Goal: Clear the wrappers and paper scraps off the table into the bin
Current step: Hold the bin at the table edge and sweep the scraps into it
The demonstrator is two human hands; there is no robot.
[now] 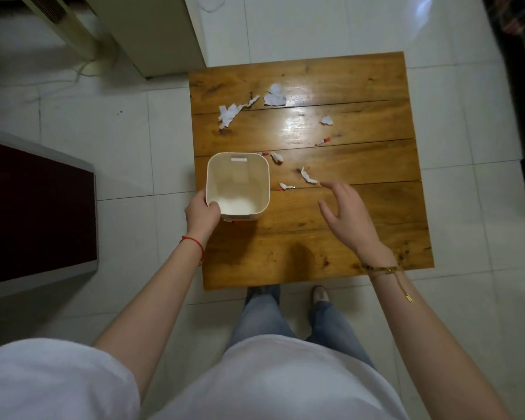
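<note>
A small white bin (237,165) stands on the left side of the wooden table (361,231); my left hand (201,214) grips its near left rim. Nothing shows inside the bin. My right hand (344,212) hovers open over the table, fingers spread, its fingertips just short of a white torn scrap (307,176). A red-and-white wrapper (286,186) lies between the bin and that hand. Another scrap (276,157) lies by the bin's far right corner. Farther back lie a red-tipped wrapper (322,142), a small crumpled piece (327,120), a larger white paper (275,95) and a long torn strip (234,112).
The table stands on a white tiled floor (140,140). A dark red cabinet top (37,213) lies to the left, a cream appliance (152,34) behind the table's far left corner. My feet (319,294) are at the table's near edge.
</note>
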